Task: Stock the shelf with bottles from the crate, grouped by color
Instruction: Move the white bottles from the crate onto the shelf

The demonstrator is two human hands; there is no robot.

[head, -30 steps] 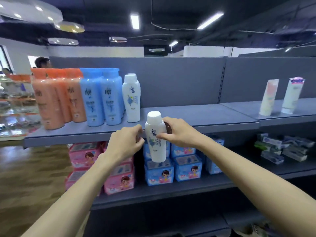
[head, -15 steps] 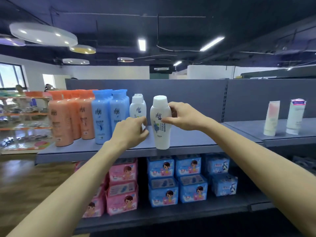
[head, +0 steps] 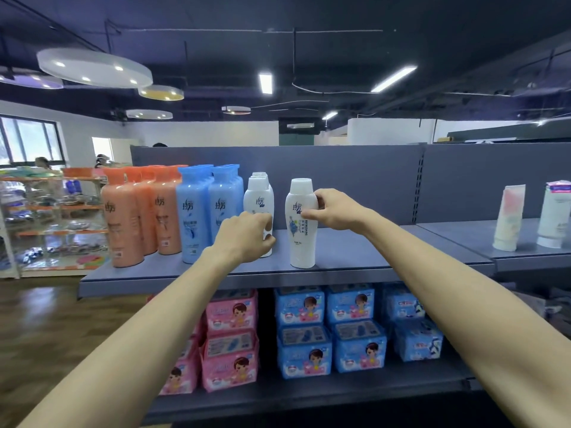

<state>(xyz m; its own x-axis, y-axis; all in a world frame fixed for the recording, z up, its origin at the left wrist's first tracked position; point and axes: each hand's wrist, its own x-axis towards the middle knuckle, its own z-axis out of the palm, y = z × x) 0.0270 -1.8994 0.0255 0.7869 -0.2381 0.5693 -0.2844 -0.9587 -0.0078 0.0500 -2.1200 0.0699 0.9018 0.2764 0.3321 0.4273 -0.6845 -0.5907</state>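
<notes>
Evidently light, smooth, rigid plastic, the white bottle (head: 302,223) stands mid-frame on the shelf (head: 355,251), right hand (head: 335,211) gripping its shoulder sensibly, left hand (head: 247,239) curled around the neighbouring white bottles (head: 258,196).

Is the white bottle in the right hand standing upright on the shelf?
Upright: white plastic bottle, cap up, base on grey shelf, right hand gripping it.

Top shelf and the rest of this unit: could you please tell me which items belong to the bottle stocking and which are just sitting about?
Job: white bottle in right hand; white row under left hand; blue bottles; orange bottles.
Not: tubes; pink packs; blue packs.
</notes>
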